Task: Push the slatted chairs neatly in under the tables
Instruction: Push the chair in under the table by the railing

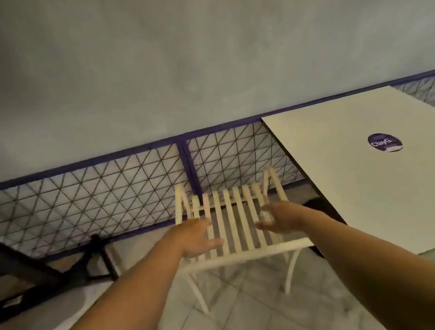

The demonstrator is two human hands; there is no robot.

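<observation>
Reaching straight forward, both bare arms run up from the bottom corners towards the cream slatted wooden chair (250,254), and that's where all the action is. First the writing: a round purple sticker (385,142) sits on the white rectangular worktop (367,200) at the right, and its white lettering reads something like "ClayG"; the smaller print beneath is too blurred to read. Now the hands. The left hand (198,238) hovers palm inward over the left part of the slats, fingers (217,243) straight and slightly spread, gripping nothing. The right hand (283,218) mirrors it on the right side, palm facing the left hand, its fingers also straight and loosely apart. Whether either hand actually touches the slats I cannot tell. The chair stands on the pale tiled floor (245,324), just beside the white worktop's left edge and not under it, with its far end close to the purple-framed wire-mesh fence (188,163). Off to the left, a black table base (98,252) stands near the same fence, and a grey plastered wall (196,56) rises behind.
</observation>
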